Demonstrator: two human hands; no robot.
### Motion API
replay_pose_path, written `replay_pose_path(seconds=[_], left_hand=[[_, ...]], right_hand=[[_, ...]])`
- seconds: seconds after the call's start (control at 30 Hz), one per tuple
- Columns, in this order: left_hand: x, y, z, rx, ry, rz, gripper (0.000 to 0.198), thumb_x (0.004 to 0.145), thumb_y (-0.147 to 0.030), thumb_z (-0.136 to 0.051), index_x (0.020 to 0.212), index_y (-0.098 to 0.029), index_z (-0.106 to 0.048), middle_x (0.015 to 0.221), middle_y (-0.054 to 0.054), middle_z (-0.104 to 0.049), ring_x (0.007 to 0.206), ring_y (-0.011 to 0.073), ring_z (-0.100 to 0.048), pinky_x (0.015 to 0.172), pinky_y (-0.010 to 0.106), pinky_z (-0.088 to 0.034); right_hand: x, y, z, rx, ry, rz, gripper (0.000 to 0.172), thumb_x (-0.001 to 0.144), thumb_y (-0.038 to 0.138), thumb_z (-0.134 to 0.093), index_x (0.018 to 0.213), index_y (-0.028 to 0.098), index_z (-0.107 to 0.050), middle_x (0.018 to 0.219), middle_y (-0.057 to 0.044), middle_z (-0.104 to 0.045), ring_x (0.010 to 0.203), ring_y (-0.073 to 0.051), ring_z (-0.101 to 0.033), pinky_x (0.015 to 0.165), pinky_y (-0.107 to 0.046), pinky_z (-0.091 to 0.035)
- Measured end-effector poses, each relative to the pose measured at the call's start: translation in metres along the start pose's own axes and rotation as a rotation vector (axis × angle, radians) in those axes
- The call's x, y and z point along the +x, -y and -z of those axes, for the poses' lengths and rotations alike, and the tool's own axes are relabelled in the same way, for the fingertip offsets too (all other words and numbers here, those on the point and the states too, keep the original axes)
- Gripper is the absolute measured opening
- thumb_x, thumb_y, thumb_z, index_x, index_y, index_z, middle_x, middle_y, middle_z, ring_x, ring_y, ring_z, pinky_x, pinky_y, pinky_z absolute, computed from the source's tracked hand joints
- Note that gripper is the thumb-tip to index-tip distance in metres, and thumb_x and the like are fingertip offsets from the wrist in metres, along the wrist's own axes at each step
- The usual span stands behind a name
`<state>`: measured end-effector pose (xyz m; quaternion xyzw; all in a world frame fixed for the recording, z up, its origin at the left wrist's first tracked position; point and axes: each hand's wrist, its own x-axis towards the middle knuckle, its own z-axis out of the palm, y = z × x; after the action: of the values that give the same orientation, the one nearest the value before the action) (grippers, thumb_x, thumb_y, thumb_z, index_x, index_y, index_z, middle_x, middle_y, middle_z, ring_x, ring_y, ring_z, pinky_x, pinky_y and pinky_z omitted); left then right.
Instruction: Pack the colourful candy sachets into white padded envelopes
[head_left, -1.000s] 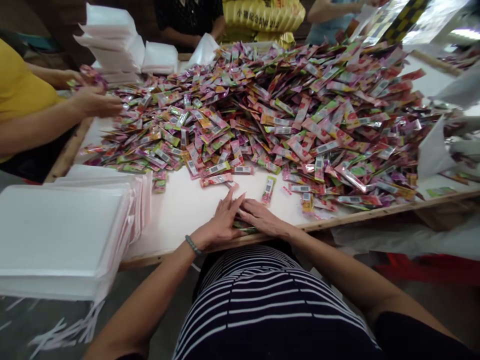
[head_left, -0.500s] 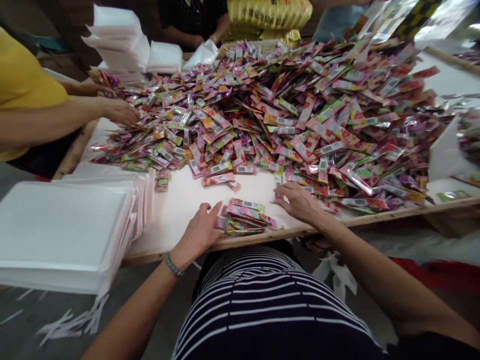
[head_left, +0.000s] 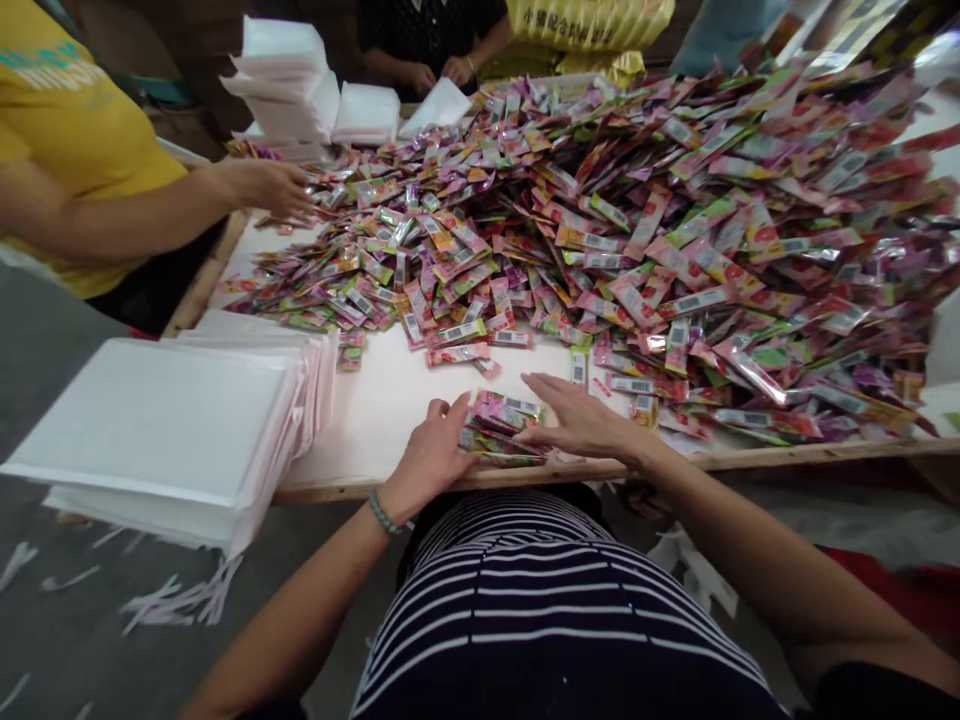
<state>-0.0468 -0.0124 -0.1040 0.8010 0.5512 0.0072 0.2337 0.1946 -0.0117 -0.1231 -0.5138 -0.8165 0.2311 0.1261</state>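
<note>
A small stack of snack packets (head_left: 495,418), pink and green, lies at the table's near edge before me. My left hand (head_left: 431,448), with a braided bracelet at the wrist, is closed about the left end of this stack; some of its fingers are hidden. My right hand (head_left: 585,420) is open at the right end, its fingers stretched out and partly over the packets. Just beyond it a single green packet (head_left: 579,366) lies on the white tabletop (head_left: 382,400). Behind spreads a large heap of similar packets (head_left: 525,220).
White pouches (head_left: 150,420) are stacked at the left, overhanging the table edge. More white pouches (head_left: 281,80) stand at the back left. A co-worker in a yellow shirt (head_left: 82,180) reaches in from the left; another person (head_left: 431,45) stands across the table. Yellow sacks (head_left: 585,25) are behind.
My right hand has moved left from the heap's edge to the small stack. My left hand stays at its left end. The yellow-shirted co-worker's hand has lifted off the heap. The view has shifted.
</note>
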Motion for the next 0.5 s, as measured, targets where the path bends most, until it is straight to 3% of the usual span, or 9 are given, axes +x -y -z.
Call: replay_pose_path(seconds=[0.1,0.2,0.3,0.4,0.5], left_hand=[[0.011,-0.004,-0.004,0.012,-0.026,0.024,0.072,0.079,-0.038,-0.066,0.143,-0.025,-0.035,0.115,0.010,-0.051,0.093,0.0262,-0.064,0.083,0.037,-0.050],[0.025,-0.009,-0.007,0.001,-0.053,0.066,0.060,0.079,-0.035,-0.067,0.133,-0.022,-0.047,0.110,0.011,-0.055,0.092,0.0267,-0.064,0.081,0.036,-0.050],[0.023,-0.013,-0.002,-0.026,-0.081,0.031,0.059,0.080,-0.036,-0.067,0.133,-0.020,-0.048,0.108,0.010,-0.059,0.092,0.0257,-0.064,0.080,0.035,-0.050],[-0.003,-0.004,0.022,-0.051,-0.225,-0.009,0.052,0.086,-0.038,-0.060,0.134,-0.021,-0.049,0.109,0.009,-0.062,0.091,0.0220,-0.064,0.081,0.032,-0.050],[-0.043,0.024,0.063,0.120,-0.526,0.191,0.036,0.093,-0.033,-0.046,0.124,-0.017,-0.058,0.108,0.010,-0.066,0.097,0.0234,-0.063,0.088,0.035,-0.048]], right_hand=[[0.008,0.008,-0.023,-0.124,0.114,0.071,0.092,0.079,0.064,-0.062,0.150,0.016,-0.030,0.150,-0.023,-0.037,0.136,-0.038,-0.037,0.105,-0.057,-0.036],[0.015,0.017,-0.042,-0.249,0.075,0.103,0.084,0.084,0.059,-0.058,0.151,0.016,-0.029,0.152,-0.024,-0.032,0.138,-0.039,-0.032,0.104,-0.061,-0.033],[0.018,0.020,-0.043,-0.286,0.030,0.141,0.074,0.089,0.050,-0.055,0.149,0.014,-0.031,0.147,-0.024,-0.040,0.131,-0.036,-0.040,0.099,-0.056,-0.039],[0.014,0.018,-0.039,-0.283,0.019,0.211,0.064,0.092,0.032,-0.052,0.149,0.014,-0.031,0.140,-0.020,-0.049,0.118,-0.032,-0.050,0.090,-0.047,-0.046],[0.008,0.014,-0.041,-0.292,-0.028,0.297,0.061,0.088,0.018,-0.051,0.147,0.015,-0.034,0.131,-0.016,-0.056,0.108,-0.028,-0.054,0.086,-0.042,-0.049]])
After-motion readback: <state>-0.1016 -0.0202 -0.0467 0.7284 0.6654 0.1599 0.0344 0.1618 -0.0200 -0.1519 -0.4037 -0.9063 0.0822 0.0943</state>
